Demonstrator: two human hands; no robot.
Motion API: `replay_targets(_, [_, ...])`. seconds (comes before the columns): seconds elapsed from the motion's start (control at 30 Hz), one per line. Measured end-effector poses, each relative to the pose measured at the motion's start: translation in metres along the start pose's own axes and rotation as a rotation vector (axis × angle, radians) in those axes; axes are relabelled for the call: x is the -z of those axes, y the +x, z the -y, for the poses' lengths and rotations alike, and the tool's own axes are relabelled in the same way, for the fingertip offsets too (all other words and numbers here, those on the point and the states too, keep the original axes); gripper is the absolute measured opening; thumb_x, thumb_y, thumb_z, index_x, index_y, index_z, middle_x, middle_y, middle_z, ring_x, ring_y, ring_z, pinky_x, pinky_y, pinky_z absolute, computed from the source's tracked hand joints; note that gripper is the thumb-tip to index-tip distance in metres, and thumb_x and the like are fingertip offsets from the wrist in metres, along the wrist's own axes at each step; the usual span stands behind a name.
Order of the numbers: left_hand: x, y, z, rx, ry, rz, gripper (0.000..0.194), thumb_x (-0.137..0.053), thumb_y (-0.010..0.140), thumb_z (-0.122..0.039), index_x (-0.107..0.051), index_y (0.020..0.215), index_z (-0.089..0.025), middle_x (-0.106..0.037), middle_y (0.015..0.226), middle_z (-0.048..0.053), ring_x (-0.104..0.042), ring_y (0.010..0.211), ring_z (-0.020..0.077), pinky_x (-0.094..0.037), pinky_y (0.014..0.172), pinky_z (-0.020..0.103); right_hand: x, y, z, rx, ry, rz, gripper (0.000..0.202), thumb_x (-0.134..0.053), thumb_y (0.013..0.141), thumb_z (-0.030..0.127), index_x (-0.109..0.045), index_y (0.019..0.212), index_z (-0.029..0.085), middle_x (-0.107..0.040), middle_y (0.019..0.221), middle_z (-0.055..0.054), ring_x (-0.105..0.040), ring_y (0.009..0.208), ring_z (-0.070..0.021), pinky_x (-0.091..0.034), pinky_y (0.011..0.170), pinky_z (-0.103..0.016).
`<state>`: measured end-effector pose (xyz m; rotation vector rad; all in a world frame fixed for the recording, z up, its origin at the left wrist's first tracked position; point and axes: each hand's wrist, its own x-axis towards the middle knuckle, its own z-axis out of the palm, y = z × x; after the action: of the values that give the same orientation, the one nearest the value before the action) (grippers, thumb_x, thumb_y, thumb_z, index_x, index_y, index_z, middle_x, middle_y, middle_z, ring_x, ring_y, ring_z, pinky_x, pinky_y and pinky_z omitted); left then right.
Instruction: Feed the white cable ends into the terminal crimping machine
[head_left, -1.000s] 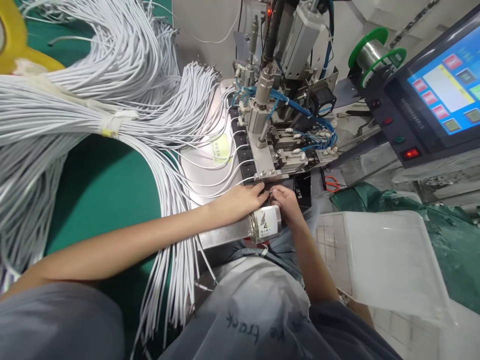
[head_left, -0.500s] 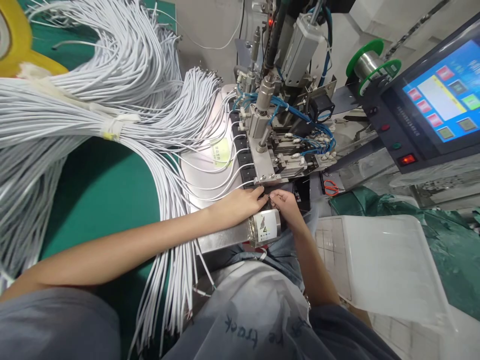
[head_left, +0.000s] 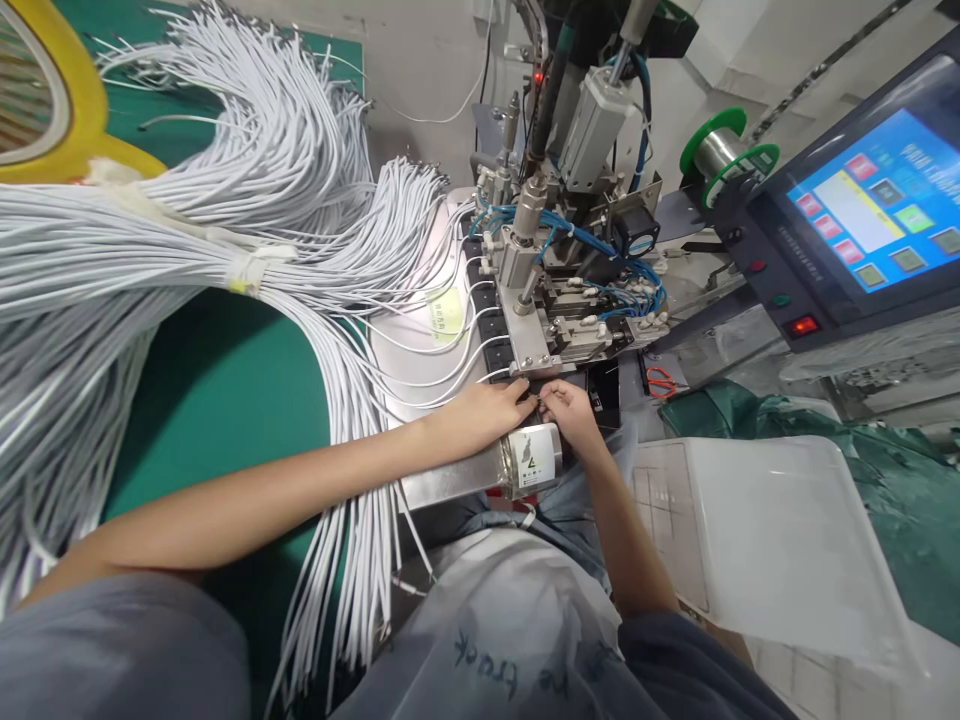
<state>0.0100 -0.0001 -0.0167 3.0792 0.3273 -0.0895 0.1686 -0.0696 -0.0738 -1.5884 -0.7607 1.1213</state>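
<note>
My left hand (head_left: 495,410) rests at the near end of the machine's black clamp row (head_left: 495,350), its fingers closed on something too small to make out. Beside it, my right hand (head_left: 568,408) pinches at the same spot, fingertips nearly touching the left ones. Several white cables (head_left: 442,378) run from a large bundle (head_left: 322,345) into the clamp row. The metal machine (head_left: 525,325) with blue air tubes stands just beyond both hands. Below the fingers is a metal part with a white label (head_left: 534,457).
A green mat (head_left: 232,390) lies under the cables at left, with a yellow racket-like object (head_left: 90,120) behind. At right are a touch screen (head_left: 885,200), a solder spool (head_left: 724,155), red-handled scissors (head_left: 660,382), a white tray (head_left: 780,530) and green plastic sheeting (head_left: 900,500).
The camera view has shifted slightly. Both hands stay at the near end of the clamp row, with only small finger movement.
</note>
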Motion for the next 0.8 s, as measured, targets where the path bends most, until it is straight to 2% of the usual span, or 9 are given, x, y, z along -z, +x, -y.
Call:
replay_targets(0.17, [-0.004, -0.001, 0.000, -0.003, -0.018, -0.041, 0.031, -0.038, 0.087, -0.008, -0.052, 0.114, -0.011, -0.055, 0.100, 0.012, -0.063, 0.078, 0.0189, -0.051, 0.062, 0.028, 0.001, 0.002, -0.003, 0.024, -0.017, 0.020, 0.021, -0.060, 0.061, 0.037, -0.051, 0.063, 0.018, -0.048, 0.051, 0.005, -0.042, 0.043, -0.0075, -0.034, 0.043, -0.021])
replay_targets(0.37, [-0.002, -0.002, -0.002, 0.008, 0.004, -0.070, 0.035, -0.041, 0.085, -0.005, -0.052, 0.117, -0.010, -0.057, 0.099, 0.013, -0.064, 0.072, 0.0184, -0.049, 0.059, 0.028, 0.001, 0.003, -0.006, 0.036, -0.062, 0.120, 0.024, -0.054, 0.067, 0.042, -0.045, 0.063, 0.020, -0.041, 0.049, 0.007, -0.036, 0.042, -0.0072, -0.028, 0.041, -0.020])
replay_targets(0.43, [0.002, -0.004, -0.004, 0.011, 0.021, -0.060, 0.028, -0.044, 0.082, -0.004, -0.059, 0.106, -0.008, -0.060, 0.090, 0.013, -0.063, 0.065, 0.0175, -0.047, 0.055, 0.027, 0.000, 0.003, -0.009, 0.061, -0.076, 0.136, 0.029, -0.052, 0.069, 0.046, -0.041, 0.058, 0.021, -0.034, 0.045, 0.008, -0.030, 0.041, -0.0069, -0.024, 0.040, -0.020])
replay_targets(0.53, [0.009, -0.009, -0.007, 0.047, 0.033, -0.028, 0.018, -0.048, 0.077, 0.000, -0.063, 0.075, -0.007, -0.061, 0.072, 0.012, -0.062, 0.062, 0.0188, -0.044, 0.053, 0.028, -0.001, 0.005, -0.015, 0.113, -0.103, 0.130, 0.034, -0.051, 0.070, 0.050, -0.038, 0.056, 0.022, -0.028, 0.045, 0.008, -0.026, 0.042, -0.0074, -0.023, 0.041, -0.021])
replay_targets(0.6, [0.013, -0.012, -0.008, 0.092, 0.042, -0.007, 0.019, -0.048, 0.074, 0.002, -0.062, 0.065, -0.009, -0.060, 0.066, 0.011, -0.062, 0.060, 0.0189, -0.042, 0.050, 0.027, 0.000, 0.007, -0.016, 0.155, -0.131, 0.091, 0.032, -0.052, 0.071, 0.048, -0.040, 0.057, 0.021, -0.030, 0.047, 0.007, -0.028, 0.045, -0.0085, -0.025, 0.044, -0.022])
replay_targets(0.67, [0.016, -0.015, -0.008, 0.113, 0.046, 0.002, 0.020, -0.047, 0.072, 0.003, -0.062, 0.064, -0.010, -0.060, 0.066, 0.010, -0.061, 0.058, 0.0170, -0.039, 0.048, 0.026, 0.003, 0.006, -0.014, 0.198, -0.163, 0.006, 0.031, -0.051, 0.073, 0.045, -0.039, 0.056, 0.021, -0.032, 0.050, 0.006, -0.030, 0.049, -0.0098, -0.026, 0.047, -0.022])
replay_targets(0.8, [0.017, -0.016, -0.008, 0.145, 0.055, -0.009, 0.022, -0.044, 0.073, 0.003, -0.062, 0.066, -0.009, -0.061, 0.075, 0.012, -0.059, 0.056, 0.0152, -0.035, 0.045, 0.025, 0.008, -0.023, 0.001, 0.303, -0.226, -0.275, 0.028, -0.041, 0.081, 0.035, -0.035, 0.057, 0.022, -0.032, 0.056, 0.004, -0.032, 0.055, -0.0122, -0.029, 0.053, -0.025])
